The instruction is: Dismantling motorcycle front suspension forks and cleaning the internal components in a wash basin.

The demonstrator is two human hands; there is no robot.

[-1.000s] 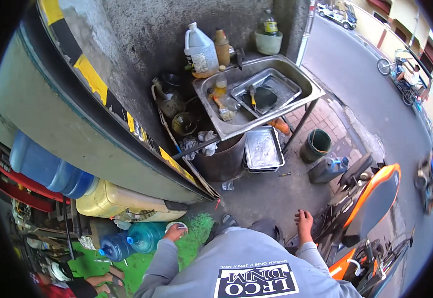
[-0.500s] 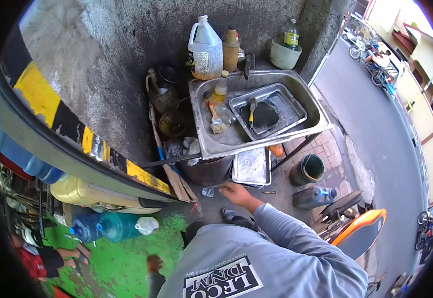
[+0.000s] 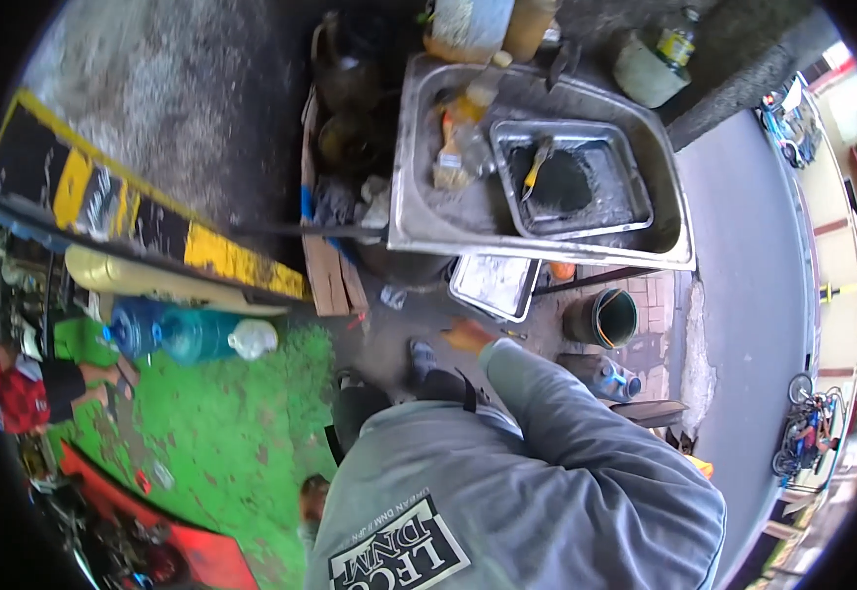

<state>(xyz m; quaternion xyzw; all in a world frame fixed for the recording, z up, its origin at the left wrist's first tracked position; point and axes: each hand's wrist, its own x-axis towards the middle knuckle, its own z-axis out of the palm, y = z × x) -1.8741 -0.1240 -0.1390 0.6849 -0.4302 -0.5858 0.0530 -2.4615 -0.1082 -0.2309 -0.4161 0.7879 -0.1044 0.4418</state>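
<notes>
My right hand [image 3: 468, 336] is out in front of my body, low and below the sink's front edge. Its fingers are drawn together and somewhat blurred; what they hold, if anything, is too small to name. My left hand [image 3: 314, 497] hangs at my left side over the green floor, loosely open, with nothing visible in it. Nearest my right hand is a shallow metal tray [image 3: 495, 285] under the sink. In the steel sink [image 3: 419, 221] sit a rectangular metal pan [image 3: 635, 218] with a yellow-handled brush [image 3: 535, 177], a paintbrush [image 3: 450, 157] and a clear plastic bottle [image 3: 483, 90].
Right of the tray stand a dark bucket [image 3: 600, 318] and a grey jug [image 3: 600, 374]. Water bottles [image 3: 198, 332] lie at left beneath a yellow-and-black striped beam [image 3: 143, 221]. Wooden boards [image 3: 330, 280] lean beside the sink. Another person [image 3: 21, 393] is at far left.
My view has shifted, so the sink now appears higher and farther right, and more green floor shows. My right hand stays low in front of me; my left remains at my side.
</notes>
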